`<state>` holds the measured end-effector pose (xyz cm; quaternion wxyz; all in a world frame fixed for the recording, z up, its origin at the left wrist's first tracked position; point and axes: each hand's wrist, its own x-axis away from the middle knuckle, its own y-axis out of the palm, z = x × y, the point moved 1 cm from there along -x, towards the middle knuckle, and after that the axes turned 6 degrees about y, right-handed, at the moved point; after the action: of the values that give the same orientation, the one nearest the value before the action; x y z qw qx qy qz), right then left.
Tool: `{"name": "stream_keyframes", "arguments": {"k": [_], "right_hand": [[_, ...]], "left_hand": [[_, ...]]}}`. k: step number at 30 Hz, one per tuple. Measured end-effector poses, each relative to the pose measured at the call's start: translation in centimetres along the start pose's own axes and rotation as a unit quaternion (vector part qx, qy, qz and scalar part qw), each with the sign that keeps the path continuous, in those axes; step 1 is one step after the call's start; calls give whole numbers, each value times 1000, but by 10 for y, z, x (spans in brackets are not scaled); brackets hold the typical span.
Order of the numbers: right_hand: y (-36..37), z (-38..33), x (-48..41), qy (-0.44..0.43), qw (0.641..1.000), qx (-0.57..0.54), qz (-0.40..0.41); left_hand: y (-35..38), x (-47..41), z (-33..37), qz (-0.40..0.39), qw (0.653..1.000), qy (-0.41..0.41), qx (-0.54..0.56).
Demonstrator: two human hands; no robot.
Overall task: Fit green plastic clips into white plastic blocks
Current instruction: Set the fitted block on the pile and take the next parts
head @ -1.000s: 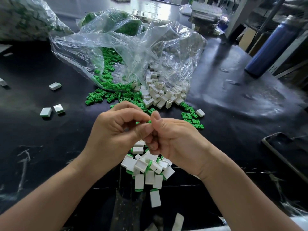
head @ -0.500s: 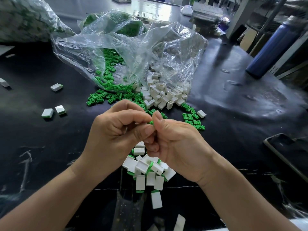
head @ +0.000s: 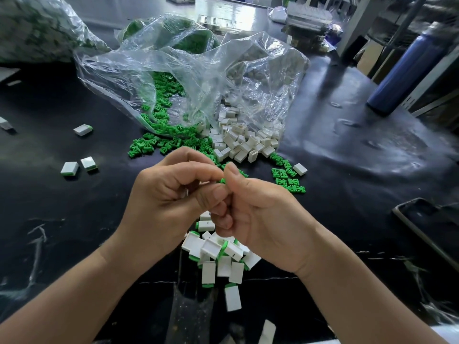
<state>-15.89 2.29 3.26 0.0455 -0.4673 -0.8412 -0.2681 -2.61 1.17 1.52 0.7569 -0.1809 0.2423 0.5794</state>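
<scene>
Black table (head: 74, 219): L hand (head: 169, 202) & R hand (head: 263, 214) pinch green clip (head: 222, 181).

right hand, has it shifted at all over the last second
No. The right hand, pinching a green clip, keeps its place above the pile of finished blocks, still against the left hand and its white block.

Left hand (head: 171, 202) and right hand (head: 260, 217) pinch a green clip (head: 222, 180) together.
</scene>
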Motion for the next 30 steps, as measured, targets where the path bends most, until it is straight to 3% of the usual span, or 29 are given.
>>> {"name": "stream_keyframes", "arguments": {"k": [4,13,16,19,24,30], "right_hand": [[-3,0,-2,37,998,40,-44],[-9,4,-4,-8,989,146,18],[-10,2,-3,-2,992,126,-9],[-10,2,-3,1,995,92,-25],[-9,7,-6,-17,989,142,28],[-9,5,-6,12,992,123,20]], "left_hand": [[1,-2,2,-25,999,-4,-30],[-2,-1,-2,-13,994,-79,76],[-3,-1,-2,-19,993,-84,80],[-5,-2,-2,-17,993,-89,71],[-3,-3,2,-36,997,-65,29],[-3,-3,1,-43,996,-74,-39]]}}
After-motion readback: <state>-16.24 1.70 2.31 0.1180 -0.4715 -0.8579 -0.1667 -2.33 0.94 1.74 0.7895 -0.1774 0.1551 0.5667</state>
